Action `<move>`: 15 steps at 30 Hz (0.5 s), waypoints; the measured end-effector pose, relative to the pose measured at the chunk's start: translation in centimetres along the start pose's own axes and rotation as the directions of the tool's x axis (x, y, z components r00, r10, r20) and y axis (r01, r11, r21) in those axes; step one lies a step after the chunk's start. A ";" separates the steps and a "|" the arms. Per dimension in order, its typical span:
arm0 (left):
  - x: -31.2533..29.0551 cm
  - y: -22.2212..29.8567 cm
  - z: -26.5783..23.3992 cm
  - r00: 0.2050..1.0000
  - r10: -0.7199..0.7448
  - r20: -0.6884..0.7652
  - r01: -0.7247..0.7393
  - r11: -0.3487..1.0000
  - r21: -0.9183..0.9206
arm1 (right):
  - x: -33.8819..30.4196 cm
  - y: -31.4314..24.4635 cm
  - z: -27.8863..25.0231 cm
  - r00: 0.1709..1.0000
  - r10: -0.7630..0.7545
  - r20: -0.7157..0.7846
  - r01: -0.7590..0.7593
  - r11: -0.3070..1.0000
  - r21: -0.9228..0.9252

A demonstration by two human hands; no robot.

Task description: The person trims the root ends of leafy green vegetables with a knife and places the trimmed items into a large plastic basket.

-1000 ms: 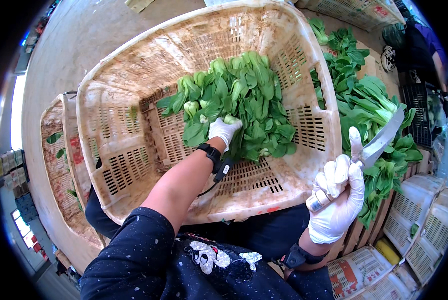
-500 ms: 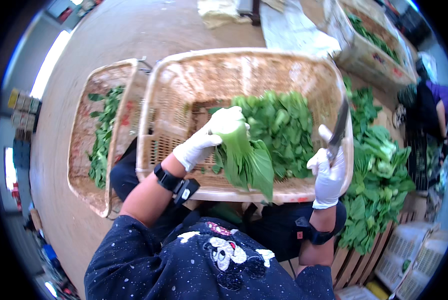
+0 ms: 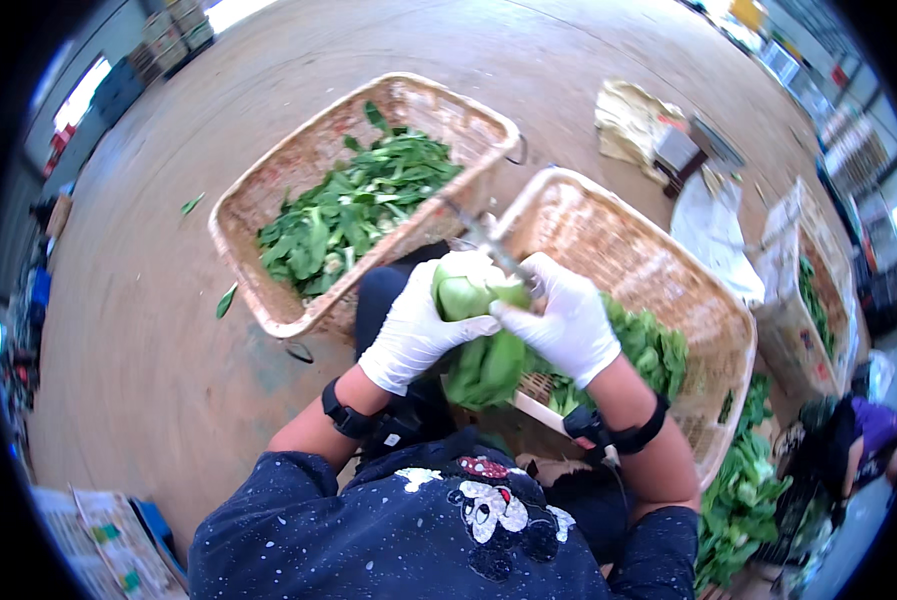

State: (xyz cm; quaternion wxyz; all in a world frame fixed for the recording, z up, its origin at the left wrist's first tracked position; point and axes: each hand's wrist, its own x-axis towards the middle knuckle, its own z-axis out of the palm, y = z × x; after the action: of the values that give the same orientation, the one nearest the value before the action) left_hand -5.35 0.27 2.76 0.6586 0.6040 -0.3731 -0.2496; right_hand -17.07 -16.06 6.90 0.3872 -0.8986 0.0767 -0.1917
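Note:
In white gloves, both my hands meet in front of me around a bok choy [image 3: 466, 292]. My left hand [image 3: 418, 325] is wrapped round its pale base, and the green leaves hang down below. My right hand [image 3: 565, 318] grips a knife [image 3: 490, 243] whose handle is mostly hidden by the fingers. The blade, slightly blurred, points up and left beside the cut end; whether it touches the stalks I cannot tell. My right thumb lies against the bok choy. Under my right arm stands a woven plastic basket [image 3: 623, 215] holding more bok choy [image 3: 648, 345].
A second basket [image 3: 258, 215] at the left holds loose leaves [image 3: 358, 205]. Heaped bok choy [image 3: 738, 515] lies at the far right, near another person [image 3: 868, 435] in purple. A crate [image 3: 803, 290] and a small scale [image 3: 683, 155] stand beyond. Stray leaves [image 3: 226, 300] dot the floor.
My view has swung left, bringing the leaf basket nearer the middle. The bok choy has moved away from over the right basket. My right hand has brought the knife to it.

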 end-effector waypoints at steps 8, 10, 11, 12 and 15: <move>-5.4 -0.3 -11.2 0.978 -0.160 -0.132 0.090 0.901 -0.425 | 19.9 -5.6 4.4 0.913 -0.250 -0.323 0.209 0.965 -0.155; -5.8 -1.2 -12.2 0.970 -0.185 -0.155 0.082 0.857 -0.509 | 18.8 -6.0 7.0 0.955 -0.257 -0.148 0.256 0.966 -0.029; -5.9 -1.5 -12.6 0.974 -0.176 -0.146 0.086 0.874 -0.478 | 17.2 -6.0 8.3 0.923 -0.375 -0.090 0.378 0.926 0.016; -5.7 -1.6 -12.8 0.977 -0.168 -0.132 0.093 0.890 -0.447 | 15.8 -5.6 9.3 0.759 -0.638 -0.125 0.622 0.769 -0.150; -5.0 -1.4 -13.1 0.969 -0.090 -0.232 0.048 0.982 -0.184 | 11.7 -4.4 9.9 0.729 -0.666 0.157 0.676 0.665 -0.317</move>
State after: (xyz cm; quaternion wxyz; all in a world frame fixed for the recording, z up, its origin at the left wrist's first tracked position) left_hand 2.26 11.91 0.56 0.7405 0.5815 -0.2462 -0.2300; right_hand -2.44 -9.80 7.26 0.1226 -0.9200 -0.2317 -0.2912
